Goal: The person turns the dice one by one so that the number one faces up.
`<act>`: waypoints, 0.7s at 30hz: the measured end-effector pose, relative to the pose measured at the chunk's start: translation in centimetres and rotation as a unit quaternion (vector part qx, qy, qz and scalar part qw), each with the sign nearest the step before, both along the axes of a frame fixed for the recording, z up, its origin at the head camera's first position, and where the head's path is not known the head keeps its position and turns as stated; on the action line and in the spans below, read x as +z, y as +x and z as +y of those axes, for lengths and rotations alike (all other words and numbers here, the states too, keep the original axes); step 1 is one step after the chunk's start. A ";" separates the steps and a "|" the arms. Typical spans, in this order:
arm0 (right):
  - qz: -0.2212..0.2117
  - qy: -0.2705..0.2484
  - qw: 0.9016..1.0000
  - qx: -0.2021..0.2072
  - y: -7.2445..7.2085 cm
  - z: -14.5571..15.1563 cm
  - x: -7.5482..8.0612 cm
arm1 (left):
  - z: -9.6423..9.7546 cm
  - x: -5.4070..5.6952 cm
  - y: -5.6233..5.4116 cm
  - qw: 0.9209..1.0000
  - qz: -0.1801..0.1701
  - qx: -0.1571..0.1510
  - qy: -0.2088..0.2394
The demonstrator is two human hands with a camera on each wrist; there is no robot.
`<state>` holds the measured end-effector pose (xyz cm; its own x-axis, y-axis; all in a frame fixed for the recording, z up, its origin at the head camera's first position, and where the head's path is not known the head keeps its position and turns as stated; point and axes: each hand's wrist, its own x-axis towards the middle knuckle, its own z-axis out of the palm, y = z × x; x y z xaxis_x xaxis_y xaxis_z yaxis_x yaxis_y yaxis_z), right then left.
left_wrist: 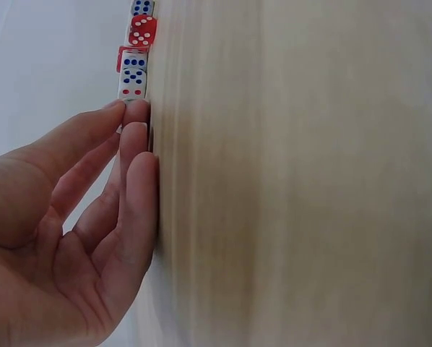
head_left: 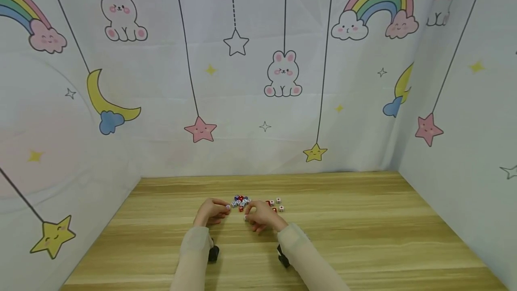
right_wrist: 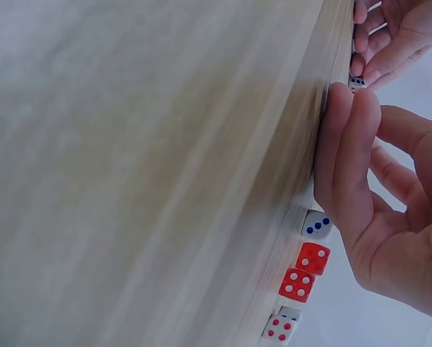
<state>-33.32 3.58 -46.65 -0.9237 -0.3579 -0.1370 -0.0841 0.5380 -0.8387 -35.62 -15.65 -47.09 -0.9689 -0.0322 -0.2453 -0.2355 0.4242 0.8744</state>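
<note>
My left hand [head_left: 212,210] pinches a white die [head_left: 228,207] between thumb and fingertips, at the left side of a cluster of red and white dice [head_left: 241,198]. The right wrist view catches that white die [right_wrist: 357,82] in the left fingers. Just right of it, my right hand [head_left: 263,213] pinches another white die [head_left: 246,218] low over the table; its own fingers hide this die in the right wrist view. In the left wrist view, white dice with blue and red pips [left_wrist: 133,84] stand just beyond the left fingertips, with a red die [left_wrist: 142,30] behind.
To the right of my right hand lie several more dice, among them a white die [head_left: 281,209] and a red die [right_wrist: 297,285]. The wooden table [head_left: 161,237] meets printed cloth walls [head_left: 242,156] at the back and sides.
</note>
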 end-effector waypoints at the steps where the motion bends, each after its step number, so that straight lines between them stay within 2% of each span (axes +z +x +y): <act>1: 0.000 0.000 1.000 0.004 0.0 0.0 0.0 | 0.0 0.0 0.0 1.000 0.000 0.000 0.000; 8: 0.004 0.001 1.000 0.018 -0.1 0.1 0.1 | -0.1 0.0 0.0 1.000 0.002 -0.003 0.000; 15: 0.001 0.009 1.000 0.015 -0.1 -0.1 0.0 | 0.1 0.1 0.1 1.000 0.002 0.000 0.000; 21: 0.021 0.033 0.999 0.013 -0.2 -0.3 -0.1 | 0.1 0.1 0.0 1.000 0.001 -0.001 0.000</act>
